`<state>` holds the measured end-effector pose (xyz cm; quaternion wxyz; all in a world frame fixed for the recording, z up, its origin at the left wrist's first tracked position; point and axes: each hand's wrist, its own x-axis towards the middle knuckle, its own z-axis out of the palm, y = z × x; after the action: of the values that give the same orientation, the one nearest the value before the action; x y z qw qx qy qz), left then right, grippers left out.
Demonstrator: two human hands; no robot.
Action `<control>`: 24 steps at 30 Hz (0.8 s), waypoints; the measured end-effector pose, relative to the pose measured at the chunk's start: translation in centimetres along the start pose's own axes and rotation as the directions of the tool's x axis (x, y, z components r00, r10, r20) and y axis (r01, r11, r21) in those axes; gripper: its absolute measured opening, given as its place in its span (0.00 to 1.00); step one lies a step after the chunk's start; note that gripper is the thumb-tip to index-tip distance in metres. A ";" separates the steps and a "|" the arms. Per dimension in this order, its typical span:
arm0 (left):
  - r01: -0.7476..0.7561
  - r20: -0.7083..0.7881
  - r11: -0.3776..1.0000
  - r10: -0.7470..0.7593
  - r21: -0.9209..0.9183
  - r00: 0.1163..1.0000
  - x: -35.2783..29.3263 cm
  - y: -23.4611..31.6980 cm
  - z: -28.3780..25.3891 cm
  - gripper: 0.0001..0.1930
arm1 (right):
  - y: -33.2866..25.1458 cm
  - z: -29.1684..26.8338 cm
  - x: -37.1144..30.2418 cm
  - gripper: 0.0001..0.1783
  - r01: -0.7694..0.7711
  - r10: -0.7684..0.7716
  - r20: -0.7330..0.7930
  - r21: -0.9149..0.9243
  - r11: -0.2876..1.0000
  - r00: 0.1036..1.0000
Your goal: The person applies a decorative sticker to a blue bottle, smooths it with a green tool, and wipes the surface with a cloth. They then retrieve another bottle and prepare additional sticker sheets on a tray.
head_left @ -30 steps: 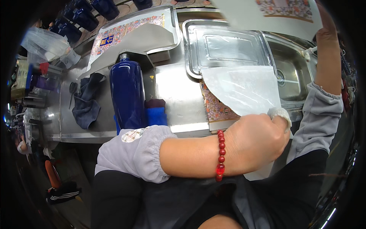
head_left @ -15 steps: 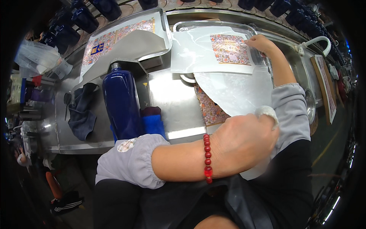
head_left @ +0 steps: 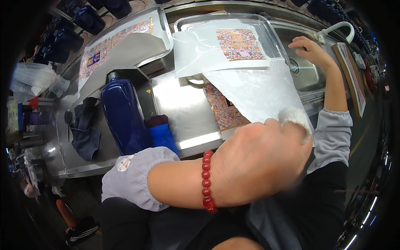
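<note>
My left hand [head_left: 266, 160], wearing a red bead bracelet [head_left: 206, 179] and a knitted white finger cover [head_left: 295, 118], is closed in front of my body at the lower edge of a translucent white sheet [head_left: 258, 85]. Its fingertips are hidden, but the sheet runs up to them as if pinched. Over the sink [head_left: 306, 79] hangs my right hand [head_left: 310, 52], fingers apart and holding nothing. To its left, another white sheet with a patterned floral print [head_left: 241, 44] lies across a metal tray [head_left: 266, 27]. A further patterned print [head_left: 223, 108] shows partly beneath the translucent sheet.
A glossy dark blue bottle [head_left: 123, 114] stands left of centre, beside a blue cloth [head_left: 162, 137] and a dark grey cloth [head_left: 85, 131]. Behind it, another tray [head_left: 168, 35] holds printed sheets. A white faucet [head_left: 341, 29] arches over the sink; several blue vessels line the back.
My right hand has let go of the printed sheet's right edge and moved right, over the sink. My left hand has come slightly closer, staying at the translucent sheet. The view has shifted a little.
</note>
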<state>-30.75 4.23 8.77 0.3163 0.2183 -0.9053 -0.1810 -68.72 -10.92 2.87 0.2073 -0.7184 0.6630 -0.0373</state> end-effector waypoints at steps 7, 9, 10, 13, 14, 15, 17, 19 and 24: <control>-0.057 -0.045 0.995 0.061 0.083 0.997 0.0 0.8 -0.8 0.05 | -5.8 5.5 -1.6 0.23 0.392 -0.398 -0.046 -0.102 0.914 0.916; -0.050 -0.020 0.992 0.052 0.120 0.998 -0.2 0.5 -0.8 0.05 | -6.5 7.1 -0.6 0.21 0.422 -0.436 -0.058 -0.165 0.892 0.898; -0.040 -0.027 0.994 0.043 0.106 0.999 -0.2 0.4 -0.7 0.06 | -6.6 7.7 0.1 0.20 0.473 -0.493 -0.076 -0.190 0.861 0.867; -0.030 -0.032 0.994 0.034 0.106 0.999 -0.4 0.1 -0.7 0.11 | -6.0 8.5 2.3 0.15 0.417 -0.497 -0.140 -0.380 0.826 0.857; -0.031 -0.027 0.993 0.035 0.110 0.999 -0.4 0.1 -0.7 0.11 | -5.7 8.4 3.2 0.13 0.385 -0.512 -0.211 -0.444 0.809 0.833; -0.034 -0.018 0.993 0.037 0.112 0.999 -0.4 0.0 -0.7 0.11 | -5.4 8.3 3.8 0.11 0.331 -0.508 -0.270 -0.502 0.799 0.818; -0.031 -0.019 0.992 0.034 0.124 0.999 -0.5 0.0 -0.7 0.10 | -5.0 8.1 4.8 0.09 0.197 -0.455 -0.340 -0.581 0.790 0.823; -0.030 -0.014 0.992 0.032 0.122 0.999 -0.5 -0.1 -0.7 0.10 | -4.7 7.7 4.9 0.08 0.013 -0.319 -0.380 -0.625 0.781 0.868; -0.021 -0.023 0.997 0.023 0.076 0.999 -0.3 -0.3 -1.1 0.10 | -3.2 5.5 1.4 0.22 0.130 -0.162 -0.091 -0.286 0.949 0.983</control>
<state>-29.74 3.92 9.27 0.3205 0.2223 -0.9100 -0.1405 -63.79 -10.80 -1.37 0.0628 -0.7841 0.6174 0.0007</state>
